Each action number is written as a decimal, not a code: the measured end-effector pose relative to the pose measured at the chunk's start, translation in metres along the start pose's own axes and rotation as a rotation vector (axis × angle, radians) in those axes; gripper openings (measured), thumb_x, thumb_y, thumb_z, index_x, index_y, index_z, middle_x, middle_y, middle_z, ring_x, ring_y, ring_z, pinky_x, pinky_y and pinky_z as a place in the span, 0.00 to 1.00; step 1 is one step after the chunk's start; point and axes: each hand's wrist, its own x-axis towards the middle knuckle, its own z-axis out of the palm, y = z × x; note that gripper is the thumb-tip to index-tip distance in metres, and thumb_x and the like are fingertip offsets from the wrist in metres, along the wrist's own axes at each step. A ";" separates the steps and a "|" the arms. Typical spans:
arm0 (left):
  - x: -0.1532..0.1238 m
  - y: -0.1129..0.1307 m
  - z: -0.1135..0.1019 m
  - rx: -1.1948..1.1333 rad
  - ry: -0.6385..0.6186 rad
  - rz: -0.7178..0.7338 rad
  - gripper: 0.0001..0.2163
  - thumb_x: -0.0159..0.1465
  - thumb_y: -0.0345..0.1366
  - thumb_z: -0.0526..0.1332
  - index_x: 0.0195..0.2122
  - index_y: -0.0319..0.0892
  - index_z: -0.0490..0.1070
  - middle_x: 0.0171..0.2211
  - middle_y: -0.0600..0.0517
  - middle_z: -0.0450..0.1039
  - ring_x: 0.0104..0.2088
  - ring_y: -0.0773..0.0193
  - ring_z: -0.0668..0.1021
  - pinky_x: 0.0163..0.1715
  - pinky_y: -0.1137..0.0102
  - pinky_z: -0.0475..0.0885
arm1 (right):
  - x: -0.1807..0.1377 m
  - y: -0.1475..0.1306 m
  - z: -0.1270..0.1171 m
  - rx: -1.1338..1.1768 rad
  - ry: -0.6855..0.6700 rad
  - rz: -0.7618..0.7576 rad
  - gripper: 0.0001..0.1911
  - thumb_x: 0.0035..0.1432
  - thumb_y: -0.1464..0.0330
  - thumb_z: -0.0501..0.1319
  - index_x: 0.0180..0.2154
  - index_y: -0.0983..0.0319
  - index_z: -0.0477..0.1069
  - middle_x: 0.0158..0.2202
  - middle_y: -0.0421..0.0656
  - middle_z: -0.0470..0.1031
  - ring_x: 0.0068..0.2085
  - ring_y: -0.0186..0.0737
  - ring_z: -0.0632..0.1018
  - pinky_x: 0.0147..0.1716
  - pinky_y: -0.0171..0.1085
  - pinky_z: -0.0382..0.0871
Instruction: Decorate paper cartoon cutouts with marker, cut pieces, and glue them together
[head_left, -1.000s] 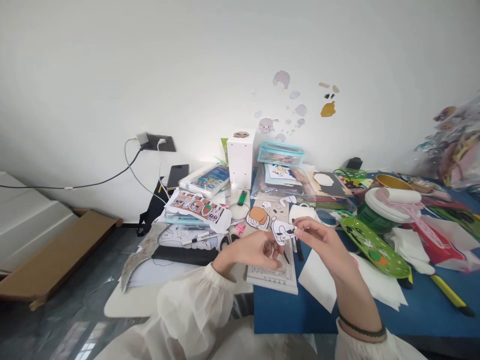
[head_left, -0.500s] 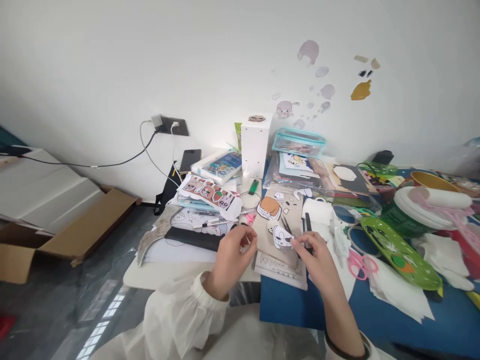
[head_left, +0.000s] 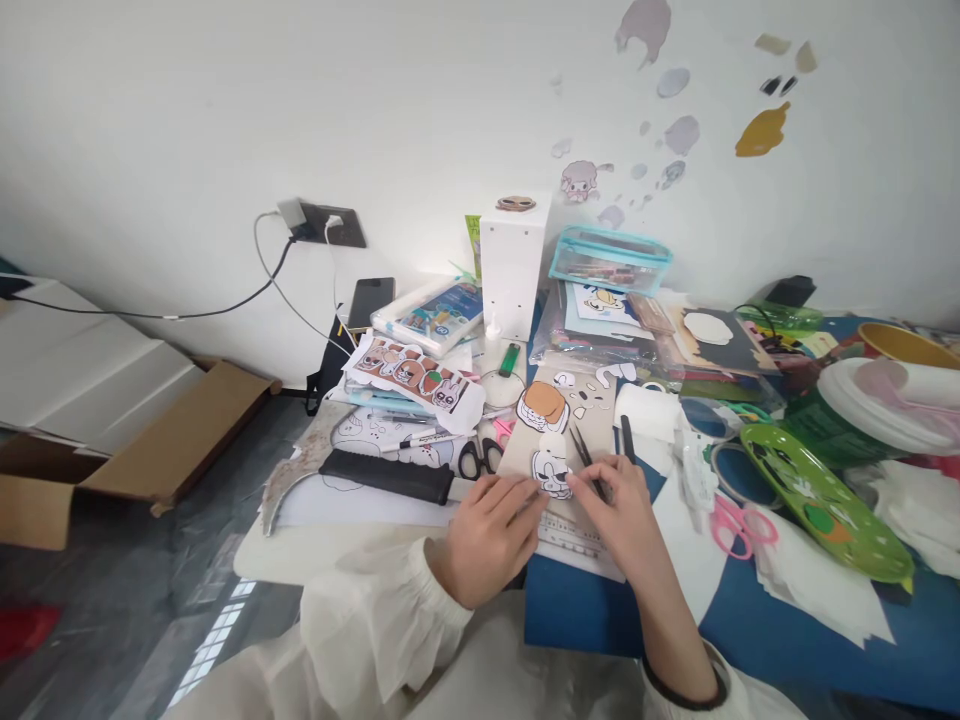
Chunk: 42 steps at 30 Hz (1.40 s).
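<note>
A small white paper cutout (head_left: 551, 473) with a drawn face lies over the lower part of a beige card (head_left: 521, 450). My right hand (head_left: 616, 505) pinches its right edge between thumb and finger, while dark tweezers (head_left: 580, 447) stick out from the same hand, tips pointing away. At the cutout's left edge are the fingertips of my left hand (head_left: 496, 535), bent and held together; the exact grip is partly hidden. Higher on the card sit an orange-and-white character piece (head_left: 543, 404) and several small paper pieces. A printed strip (head_left: 570, 533) shows beneath the card.
Left of my hands lie a black-handled tool (head_left: 386, 475), black scissors (head_left: 480, 458) and a character strip (head_left: 409, 372). Pink scissors (head_left: 742, 525), a green tray (head_left: 825, 500) and a white-lidded tub (head_left: 862, 400) stand right. A white box (head_left: 514, 275) rises behind.
My left hand has come right and down onto the cutout's left edge, from apart beside it. The cutout now lies lower and more upright. The whole view has shifted slightly.
</note>
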 end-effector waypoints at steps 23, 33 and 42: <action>0.000 -0.001 0.009 0.100 -0.076 0.100 0.13 0.65 0.27 0.54 0.49 0.35 0.70 0.47 0.46 0.76 0.50 0.58 0.76 0.51 0.61 0.69 | 0.003 0.007 0.001 -0.044 0.058 -0.105 0.10 0.56 0.59 0.60 0.27 0.57 0.72 0.35 0.45 0.66 0.42 0.51 0.67 0.46 0.50 0.59; 0.008 0.004 0.010 0.117 -0.096 0.079 0.12 0.66 0.33 0.56 0.48 0.34 0.70 0.44 0.46 0.76 0.47 0.58 0.75 0.51 0.59 0.66 | -0.003 0.012 -0.008 -0.031 0.154 -0.182 0.10 0.60 0.59 0.57 0.32 0.58 0.69 0.38 0.45 0.67 0.46 0.49 0.67 0.47 0.47 0.60; 0.012 0.005 0.011 0.131 -0.175 0.058 0.16 0.67 0.42 0.56 0.51 0.37 0.67 0.45 0.48 0.74 0.47 0.57 0.73 0.54 0.55 0.60 | 0.000 0.019 -0.016 -0.145 0.207 -0.236 0.11 0.60 0.59 0.57 0.32 0.59 0.67 0.33 0.44 0.70 0.39 0.47 0.69 0.41 0.45 0.60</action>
